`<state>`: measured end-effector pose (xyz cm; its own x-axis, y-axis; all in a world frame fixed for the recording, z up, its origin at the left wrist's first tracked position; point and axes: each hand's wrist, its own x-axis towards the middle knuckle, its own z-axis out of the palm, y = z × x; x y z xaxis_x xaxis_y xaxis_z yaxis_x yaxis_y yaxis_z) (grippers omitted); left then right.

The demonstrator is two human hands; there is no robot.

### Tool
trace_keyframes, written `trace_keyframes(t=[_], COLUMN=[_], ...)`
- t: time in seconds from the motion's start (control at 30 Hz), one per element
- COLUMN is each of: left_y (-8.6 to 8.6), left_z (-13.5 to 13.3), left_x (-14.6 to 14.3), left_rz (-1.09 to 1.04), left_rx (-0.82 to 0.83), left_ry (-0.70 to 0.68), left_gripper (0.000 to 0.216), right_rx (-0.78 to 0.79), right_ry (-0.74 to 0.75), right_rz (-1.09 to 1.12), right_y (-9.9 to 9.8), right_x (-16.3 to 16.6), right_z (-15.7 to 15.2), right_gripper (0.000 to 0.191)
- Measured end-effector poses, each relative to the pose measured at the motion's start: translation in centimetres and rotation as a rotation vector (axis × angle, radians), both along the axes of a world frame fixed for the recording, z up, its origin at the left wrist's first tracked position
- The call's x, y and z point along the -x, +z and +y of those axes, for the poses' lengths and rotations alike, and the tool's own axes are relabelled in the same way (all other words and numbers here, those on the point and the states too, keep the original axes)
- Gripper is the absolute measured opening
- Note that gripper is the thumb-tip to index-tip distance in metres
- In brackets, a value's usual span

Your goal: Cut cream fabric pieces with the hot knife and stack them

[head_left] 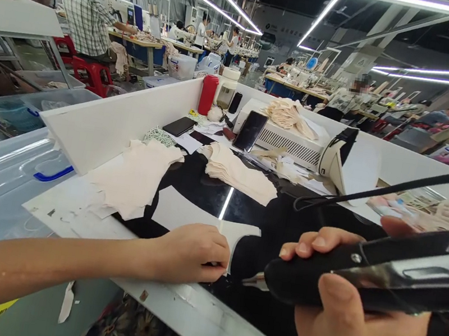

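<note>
My right hand [365, 326] is wrapped round a bulky black hand tool [309, 278] with a metal side plate and a narrow pointed metal tip. The tip faces left, low over the glossy black work surface [279, 222]. Just left of it, my left hand [192, 251] rests near the table's front edge with its fingers curled in. Under and beyond that hand lies a white flat piece [184, 207] with a curved edge. Whatever the left fingertips may pinch is hidden. Pale cream fabric pieces lie in a spread pile [138, 171] and a neat stack [240, 173] farther back.
Two phones [251, 129], a red bottle [207, 94] and a clear jar [227, 89] stand at the back. A vented white box [283, 132] carries more fabric. A black cable [396, 186] crosses on the right. Plastic bins [5, 179] stand left; people work at machines beyond.
</note>
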<state>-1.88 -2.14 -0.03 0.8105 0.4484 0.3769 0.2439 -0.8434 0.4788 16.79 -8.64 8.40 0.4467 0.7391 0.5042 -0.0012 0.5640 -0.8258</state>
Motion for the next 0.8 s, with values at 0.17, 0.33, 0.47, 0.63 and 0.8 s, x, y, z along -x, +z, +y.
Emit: trace_keyframes(t=[0.17,0.33,0.47,0.63,0.8], left_y=[-0.3,-0.4,-0.4,-0.2,0.2], left_z=[0.1,0.2,0.1,0.1,0.3], left_x=[-0.1,-0.1,-0.1,-0.1,0.1], left_rz=[-0.013,-0.036,-0.048,-0.047,-0.052], left_rx=[0.013,0.029,0.035,0.039,0.048], left_ry=[-0.009,-0.023,-0.025,-0.041,-0.060], left_gripper=[0.014,0.015,0.015,0.013,0.012], right_rx=[-0.040,-0.071,-0.072,-0.071,-0.065], right_ry=[-0.005,-0.008,-0.007,-0.014,-0.008], right_rz=[0.035,0.045,0.040,0.013,0.017], right_y=[-0.9,-0.9,-1.1,-1.4,-1.5], right_x=[1.2,1.9,1.9,1.9,1.9], right_z=[0.2,0.7,0.9,0.9,0.9], right_gripper=[0.062,0.059,0.058,0.055,0.055])
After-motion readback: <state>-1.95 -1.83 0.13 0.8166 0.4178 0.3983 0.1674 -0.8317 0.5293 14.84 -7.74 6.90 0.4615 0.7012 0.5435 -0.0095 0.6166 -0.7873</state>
